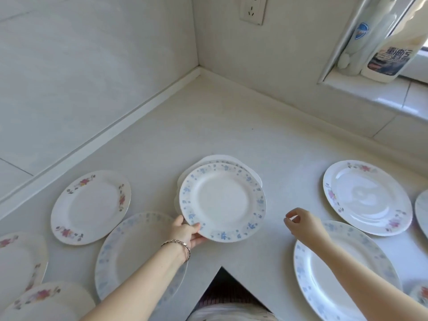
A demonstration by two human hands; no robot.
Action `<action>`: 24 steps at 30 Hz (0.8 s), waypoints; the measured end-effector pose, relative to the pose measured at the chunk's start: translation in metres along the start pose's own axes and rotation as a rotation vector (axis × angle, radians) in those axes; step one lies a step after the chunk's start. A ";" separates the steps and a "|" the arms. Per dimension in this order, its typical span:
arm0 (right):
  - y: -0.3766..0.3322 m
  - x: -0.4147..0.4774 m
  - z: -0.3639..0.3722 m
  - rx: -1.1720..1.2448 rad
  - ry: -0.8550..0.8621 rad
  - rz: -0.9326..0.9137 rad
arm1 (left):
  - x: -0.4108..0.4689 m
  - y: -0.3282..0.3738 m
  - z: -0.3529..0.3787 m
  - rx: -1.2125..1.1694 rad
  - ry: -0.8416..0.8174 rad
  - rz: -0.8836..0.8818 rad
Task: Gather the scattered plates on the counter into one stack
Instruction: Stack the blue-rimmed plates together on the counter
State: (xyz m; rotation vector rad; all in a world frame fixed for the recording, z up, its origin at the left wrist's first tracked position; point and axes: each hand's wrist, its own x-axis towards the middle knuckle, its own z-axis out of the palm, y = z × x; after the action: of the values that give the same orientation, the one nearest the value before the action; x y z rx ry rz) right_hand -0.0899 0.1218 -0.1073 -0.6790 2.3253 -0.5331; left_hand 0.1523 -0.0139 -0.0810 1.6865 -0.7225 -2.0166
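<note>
My left hand grips the near-left rim of a blue-flowered plate that lies on top of a small stack at the counter's middle. My right hand hovers to the right of that plate, fingers curled and apart, holding nothing. A second blue-flowered plate lies under my left forearm. A third blue-flowered one lies beneath my right forearm. Red-flowered plates lie at the left and at the right. More red-flowered plates sit at the lower left corner.
The white counter fills a corner between two tiled walls. A wall socket is above. A cleaner bottle stands on the window sill at upper right. Partial plates show at the right edge. The counter's front edge forms a notch near my body.
</note>
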 end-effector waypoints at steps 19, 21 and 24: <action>-0.003 -0.003 0.000 -0.046 -0.037 0.000 | 0.038 0.008 0.005 0.844 0.134 -0.048; -0.003 -0.005 0.000 -0.052 -0.037 -0.007 | 0.039 0.008 0.006 0.922 0.158 -0.025; -0.003 -0.007 -0.001 -0.052 -0.046 -0.011 | 0.039 0.006 0.005 1.038 0.201 0.045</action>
State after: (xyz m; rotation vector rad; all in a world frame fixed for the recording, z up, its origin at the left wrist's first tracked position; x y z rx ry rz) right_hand -0.0848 0.1242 -0.1019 -0.7218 2.2999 -0.4588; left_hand 0.1401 -0.0417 -0.1062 2.2822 -1.9075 -1.4390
